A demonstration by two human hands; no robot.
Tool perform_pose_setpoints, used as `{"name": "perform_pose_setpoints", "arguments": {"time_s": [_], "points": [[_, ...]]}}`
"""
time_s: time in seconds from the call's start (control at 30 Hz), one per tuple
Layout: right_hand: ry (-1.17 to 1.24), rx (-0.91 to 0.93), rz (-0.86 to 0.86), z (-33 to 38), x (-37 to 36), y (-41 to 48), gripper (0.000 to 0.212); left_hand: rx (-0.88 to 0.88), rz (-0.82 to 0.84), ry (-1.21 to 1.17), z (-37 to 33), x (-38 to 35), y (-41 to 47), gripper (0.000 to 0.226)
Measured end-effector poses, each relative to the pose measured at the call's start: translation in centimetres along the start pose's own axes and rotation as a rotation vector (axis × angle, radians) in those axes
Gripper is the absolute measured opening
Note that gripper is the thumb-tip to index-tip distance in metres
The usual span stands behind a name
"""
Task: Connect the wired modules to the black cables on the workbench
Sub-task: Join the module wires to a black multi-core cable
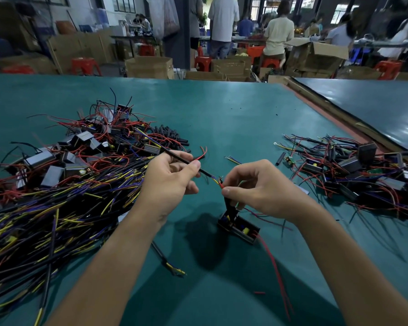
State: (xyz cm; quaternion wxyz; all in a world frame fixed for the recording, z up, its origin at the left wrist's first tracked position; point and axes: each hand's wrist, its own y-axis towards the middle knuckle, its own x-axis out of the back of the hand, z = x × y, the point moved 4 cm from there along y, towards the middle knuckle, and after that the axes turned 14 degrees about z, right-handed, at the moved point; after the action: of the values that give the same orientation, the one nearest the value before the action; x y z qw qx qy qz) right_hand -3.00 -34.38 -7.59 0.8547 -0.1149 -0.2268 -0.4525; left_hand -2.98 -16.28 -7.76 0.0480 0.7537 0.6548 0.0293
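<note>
Your left hand [169,178] pinches the black cable [186,161]; your right hand [254,187] pinches the module [238,228] wire. Hold both steady, tips aligned, while joining.

You work with two hands. Your left hand [167,182] pinches one cable [181,160]; your right hand [257,187] pinches the wires of one module [239,228]. On your left lies one cable heap [57,215], far too many to count, and one module heap [80,147], a dozen or more, too tangled for a sure number. Beyond sits one sleeve pile [169,135], also past counting. One stray cable [167,262] lies by your left forearm. On your right you have one wired heap [353,170], one loose sleeve [280,158], one green board [290,160] and one red scrap [259,293]. Two tables show: green table [233,109], grey table [375,107]. At least six stools [85,64].
</note>
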Motion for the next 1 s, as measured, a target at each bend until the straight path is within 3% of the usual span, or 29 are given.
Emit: {"name": "perform_pose_setpoints", "arguments": {"time_s": [0.17,0.33,0.47,0.6,0.77,1.0], "points": [[0.009,-0.013,-0.013,-0.1,0.5,-0.1,0.008,-0.023,-0.021,0.04,0.0,0.3,0.2,0.004],[-0.36,-0.183,0.043,-1.3,1.1,-0.4,0.006,0.044,0.065,0.078,0.5,-0.3,0.3,0.005],[-0.377,-0.197,0.135,-1.2,0.7,-0.5,0.006,0.128,0.219,0.171,1.6,-1.6,0.0,0.035],[-0.314,-0.142,0.198,-0.6,0.2,-0.5,0.007,0.055,0.196,0.177,1.8,-2.1,-0.1,0.042],[-0.281,-0.081,0.125,-0.6,-0.1,0.0,0.021,-0.011,0.208,0.172,1.4,-2.1,0.0,0.025],[-0.095,-0.015,0.057,-0.8,-0.3,0.3,0.012,-0.057,0.151,0.153,0.9,-1.8,0.0,0.002]]}}
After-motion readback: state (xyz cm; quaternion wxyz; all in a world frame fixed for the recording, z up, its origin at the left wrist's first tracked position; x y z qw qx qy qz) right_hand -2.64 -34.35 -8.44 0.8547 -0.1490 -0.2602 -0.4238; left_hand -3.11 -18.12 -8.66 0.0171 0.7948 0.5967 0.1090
